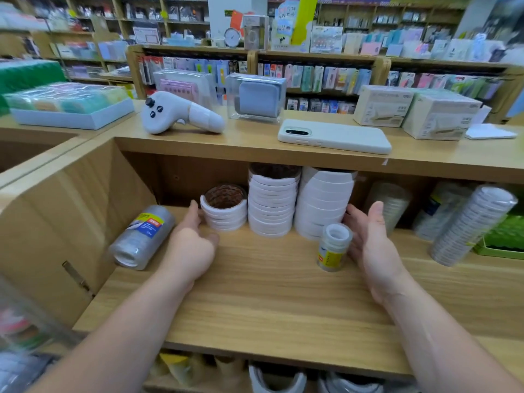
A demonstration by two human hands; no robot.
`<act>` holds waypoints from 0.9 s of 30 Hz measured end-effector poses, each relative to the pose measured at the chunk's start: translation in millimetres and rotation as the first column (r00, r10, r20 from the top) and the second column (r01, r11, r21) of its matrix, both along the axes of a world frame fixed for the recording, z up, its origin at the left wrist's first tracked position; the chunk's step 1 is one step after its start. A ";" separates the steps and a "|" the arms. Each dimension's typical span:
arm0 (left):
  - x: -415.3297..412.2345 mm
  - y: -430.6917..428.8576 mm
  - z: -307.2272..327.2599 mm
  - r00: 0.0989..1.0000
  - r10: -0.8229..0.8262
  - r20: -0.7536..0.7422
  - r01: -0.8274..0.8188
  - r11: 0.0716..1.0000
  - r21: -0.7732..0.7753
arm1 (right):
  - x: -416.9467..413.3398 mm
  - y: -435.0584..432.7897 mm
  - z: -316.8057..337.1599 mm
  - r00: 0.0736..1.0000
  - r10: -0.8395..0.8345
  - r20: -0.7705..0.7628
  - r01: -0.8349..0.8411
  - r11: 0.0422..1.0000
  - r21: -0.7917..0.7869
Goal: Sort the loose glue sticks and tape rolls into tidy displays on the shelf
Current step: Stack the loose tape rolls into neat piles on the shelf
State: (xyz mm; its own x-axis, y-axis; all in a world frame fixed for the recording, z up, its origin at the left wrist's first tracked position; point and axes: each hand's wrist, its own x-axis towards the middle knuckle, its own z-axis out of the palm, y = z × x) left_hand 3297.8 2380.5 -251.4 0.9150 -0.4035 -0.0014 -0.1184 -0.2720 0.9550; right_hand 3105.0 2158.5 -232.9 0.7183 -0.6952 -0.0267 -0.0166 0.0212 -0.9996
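Three stacks of white tape rolls stand at the back of the wooden shelf (255, 279): a short stack (225, 212), a taller middle stack (270, 202) and a right stack (323, 202). My left hand (192, 245) reaches in with its fingertips touching the short stack's left side. My right hand (374, 248) is spread open beside the right stack, just right of a small upright pack of clear tape (334, 246). A wrapped tube of clear tape rolls (141, 236) lies on its side at the left.
More wrapped clear tape tubes (473, 225) lean at the shelf's right, next to a green box (502, 242). On the top counter lie a white controller (178, 113), a phone (334, 136) and boxes (414, 112). A wooden side wall (71, 222) closes the left.
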 end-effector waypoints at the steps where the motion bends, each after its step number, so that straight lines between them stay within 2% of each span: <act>1: -1.1 2.3 0.2 1.000 0.013 -0.002 -0.013 1.000 0.022 | -0.8 -1.3 -0.1 1.000 -0.006 0.015 0.006 1.000 0.010; 7: -12.8 5.8 8.6 0.989 -0.143 0.031 0.135 0.975 0.174 | 5.6 6.3 -1.8 0.998 0.050 0.027 -0.050 0.999 0.005; 10: -12.1 -0.7 13.1 0.991 -0.123 0.043 0.112 0.973 0.201 | 11.6 11.2 -4.1 0.997 0.061 0.055 -0.062 0.998 0.015; 14: -9.9 4.3 9.8 0.997 -0.081 0.019 0.078 0.986 0.147 | 11.1 16.6 -8.2 0.994 0.056 0.097 -0.059 0.998 0.024; 18: -16.3 10.7 -0.2 0.999 -0.050 0.010 0.048 0.985 0.164 | 8.6 9.5 -11.0 0.997 -0.015 0.077 0.006 0.993 0.118; 21: -18.6 10.3 -3.1 0.991 -0.123 0.055 0.109 0.971 0.213 | 12.5 12.5 -8.8 0.998 0.052 0.039 -0.055 0.996 0.069; 27: -8.8 16.0 3.3 0.992 -0.105 0.069 0.087 0.970 0.228 | 19.5 25.4 -8.7 0.995 0.091 -0.028 -0.090 0.996 0.021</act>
State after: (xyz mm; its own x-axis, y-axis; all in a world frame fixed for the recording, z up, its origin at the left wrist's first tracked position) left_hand 3289.0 2396.5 -248.2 0.8728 -0.4871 -0.0307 -0.2276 -0.4620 0.8572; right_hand 3124.5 2183.9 -241.5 0.7771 -0.6263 -0.0617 -0.0486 0.0380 -0.9981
